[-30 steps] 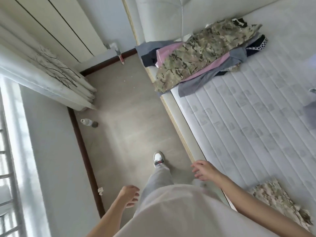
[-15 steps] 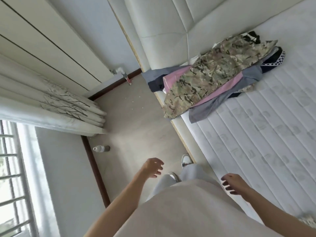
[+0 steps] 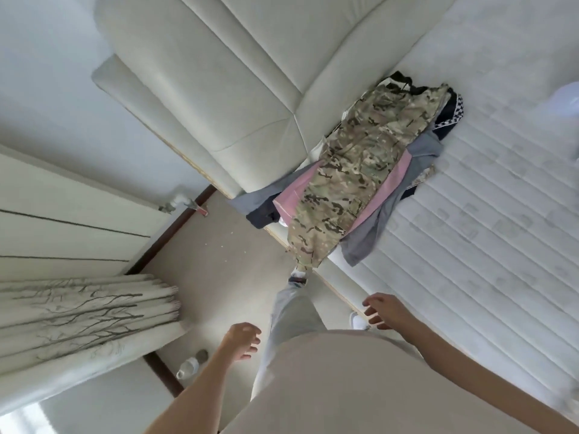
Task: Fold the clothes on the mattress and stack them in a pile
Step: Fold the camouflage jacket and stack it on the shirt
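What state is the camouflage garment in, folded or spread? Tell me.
Spread. The camouflage garment lies at full length on top of the clothes heap, its lower end hanging over the mattress edge.

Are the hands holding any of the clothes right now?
No. The left hand and right hand are both empty, fingers loose. The clothes pile lies untouched on the mattress.

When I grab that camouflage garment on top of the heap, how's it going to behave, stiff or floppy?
Probably floppy: the camouflage garment drapes over the clothes under it, and its lower end hangs past the mattress edge. It may slide toward the floor if tugged that way. Lifting it could drag the pink piece along, since it lies right on top.
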